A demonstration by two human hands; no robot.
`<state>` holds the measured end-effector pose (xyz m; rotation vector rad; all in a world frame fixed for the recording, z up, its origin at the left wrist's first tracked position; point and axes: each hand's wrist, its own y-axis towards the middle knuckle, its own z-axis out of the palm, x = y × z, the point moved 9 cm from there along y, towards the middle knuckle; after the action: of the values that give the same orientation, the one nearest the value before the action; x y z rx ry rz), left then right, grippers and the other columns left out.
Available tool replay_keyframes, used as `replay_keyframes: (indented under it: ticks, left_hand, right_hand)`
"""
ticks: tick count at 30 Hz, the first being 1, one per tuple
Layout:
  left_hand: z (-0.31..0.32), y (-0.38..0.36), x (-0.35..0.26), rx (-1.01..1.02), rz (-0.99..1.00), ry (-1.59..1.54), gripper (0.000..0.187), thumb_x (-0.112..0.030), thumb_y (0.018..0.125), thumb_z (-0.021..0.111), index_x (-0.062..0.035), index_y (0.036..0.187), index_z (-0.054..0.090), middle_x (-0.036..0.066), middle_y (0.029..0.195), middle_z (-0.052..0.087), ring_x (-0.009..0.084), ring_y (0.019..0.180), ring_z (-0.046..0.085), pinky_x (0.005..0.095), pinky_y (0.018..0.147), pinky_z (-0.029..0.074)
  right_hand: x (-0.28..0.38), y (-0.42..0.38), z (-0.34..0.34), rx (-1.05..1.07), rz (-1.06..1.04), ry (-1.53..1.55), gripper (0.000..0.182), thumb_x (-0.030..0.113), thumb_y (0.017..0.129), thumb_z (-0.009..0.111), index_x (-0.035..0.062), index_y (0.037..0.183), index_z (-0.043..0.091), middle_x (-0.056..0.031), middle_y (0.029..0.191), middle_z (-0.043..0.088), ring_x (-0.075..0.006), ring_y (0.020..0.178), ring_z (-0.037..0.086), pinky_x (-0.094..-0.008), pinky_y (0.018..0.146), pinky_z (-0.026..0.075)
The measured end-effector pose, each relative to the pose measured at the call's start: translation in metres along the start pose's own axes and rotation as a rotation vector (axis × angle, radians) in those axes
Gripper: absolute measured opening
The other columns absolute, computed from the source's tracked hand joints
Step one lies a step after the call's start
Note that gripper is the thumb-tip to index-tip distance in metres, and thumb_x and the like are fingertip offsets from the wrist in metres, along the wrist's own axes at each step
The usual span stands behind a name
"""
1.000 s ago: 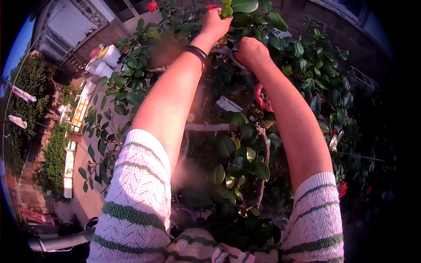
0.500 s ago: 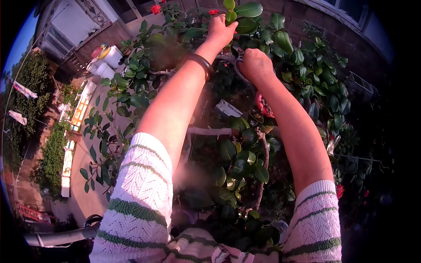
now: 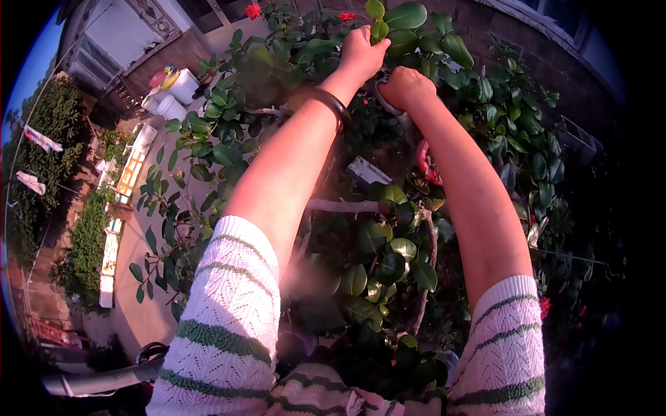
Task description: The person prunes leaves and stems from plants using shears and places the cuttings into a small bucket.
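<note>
my left hand point(image 3: 362, 57) pinches a leafy sprig point(image 3: 404, 16) atop the shrub point(image 3: 354, 279), thumb and fingers closed below its leaves, seemingly to steady it. just beside, my right hand point(image 3: 411, 89) wraps a grey looped handle point(image 3: 381, 96), probably for firm control; i cannot tell how its hidden far end stands.

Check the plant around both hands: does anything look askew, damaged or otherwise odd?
A pale object sits tilted among the branches, and a red object shows beside the right forearm; neither looks like part of the plant. Hazy patches blur the view near the left forearm. No spill or clear damage shows.
</note>
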<state>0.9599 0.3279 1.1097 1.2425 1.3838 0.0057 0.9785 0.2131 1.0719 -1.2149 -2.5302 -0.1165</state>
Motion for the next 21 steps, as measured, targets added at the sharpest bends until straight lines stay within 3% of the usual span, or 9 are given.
replay_keyframes:
  ticks: [2,5,9,14,17,19,20,21]
  left_hand:
    - [0.000,0.000,0.005,0.014,-0.037,-0.054,0.024,-0.013,0.079,0.071,0.0021,0.096,0.064,0.017,0.087,0.069,0.0306,0.082,0.067,0.0375,0.075,0.051]
    - [-0.001,0.008,0.016,0.036,-0.062,-0.052,0.014,-0.005,0.088,0.065,0.0005,0.100,0.060,0.003,0.091,0.063,0.0113,0.080,0.058,0.0277,0.069,0.051]
    - [-0.010,0.015,0.019,-0.041,-0.046,0.130,0.014,-0.009,0.086,0.067,-0.0005,0.095,0.061,0.004,0.082,0.064,0.0117,0.073,0.060,0.0301,0.067,0.053]
    - [-0.017,0.015,0.013,-0.082,-0.073,0.026,0.014,-0.012,0.087,0.067,-0.0019,0.094,0.060,0.002,0.082,0.063,0.0114,0.068,0.056,0.0300,0.063,0.048]
    - [-0.051,0.020,-0.017,-0.298,0.035,-0.041,0.015,-0.012,0.088,0.066,-0.0010,0.094,0.060,0.003,0.085,0.064,0.0112,0.073,0.057,0.0305,0.070,0.048]
    - [-0.094,0.024,-0.049,-0.496,0.170,-0.138,0.025,-0.016,0.084,0.072,-0.0011,0.099,0.059,0.004,0.091,0.064,0.0132,0.082,0.058,0.0310,0.078,0.048]
    - [-0.109,0.023,-0.065,-0.476,-0.021,-0.265,0.028,-0.013,0.083,0.072,0.0007,0.103,0.059,0.007,0.091,0.062,0.0180,0.083,0.058,0.0326,0.077,0.048]
    - [-0.125,0.017,-0.085,-0.509,0.063,-0.179,0.027,-0.012,0.084,0.071,0.0009,0.104,0.059,0.007,0.088,0.061,0.0189,0.078,0.058,0.0325,0.073,0.049]
  right_hand:
    - [-0.002,0.007,0.003,-0.026,-0.013,-0.009,0.038,0.025,0.083,0.056,0.0037,0.112,0.067,-0.0139,0.117,0.066,-0.0275,0.110,0.063,-0.0353,0.092,0.050]
    - [-0.001,0.006,-0.003,-0.018,-0.097,-0.085,0.036,0.025,0.083,0.057,0.0033,0.110,0.068,-0.0151,0.114,0.067,-0.0285,0.106,0.065,-0.0360,0.090,0.052]
    - [0.005,-0.006,-0.007,-0.145,-0.202,-0.148,0.030,0.022,0.081,0.058,0.0037,0.102,0.070,-0.0165,0.105,0.069,-0.0302,0.099,0.067,-0.0381,0.085,0.054]
    - [-0.001,-0.020,-0.005,-0.223,-0.235,-0.098,0.024,0.020,0.082,0.059,0.0036,0.095,0.070,-0.0168,0.099,0.069,-0.0320,0.093,0.068,-0.0401,0.080,0.055]
    - [-0.026,-0.026,-0.008,-0.243,-0.169,0.065,0.041,0.035,0.080,0.065,0.0009,0.103,0.064,-0.0217,0.099,0.067,-0.0367,0.095,0.066,-0.0434,0.081,0.054]
    - [-0.052,-0.033,-0.003,-0.296,-0.127,0.208,0.049,0.040,0.079,0.066,0.0009,0.107,0.060,-0.0233,0.098,0.067,-0.0385,0.095,0.064,-0.0446,0.082,0.053]
    - [-0.064,-0.036,0.001,-0.318,-0.112,0.283,0.053,0.042,0.078,0.067,0.0009,0.109,0.058,-0.0241,0.097,0.067,-0.0394,0.096,0.064,-0.0453,0.082,0.052]
    - [-0.072,-0.041,0.004,-0.324,-0.147,0.316,0.057,0.045,0.078,0.067,0.0000,0.111,0.055,-0.0250,0.094,0.066,-0.0399,0.094,0.064,-0.0458,0.082,0.051]
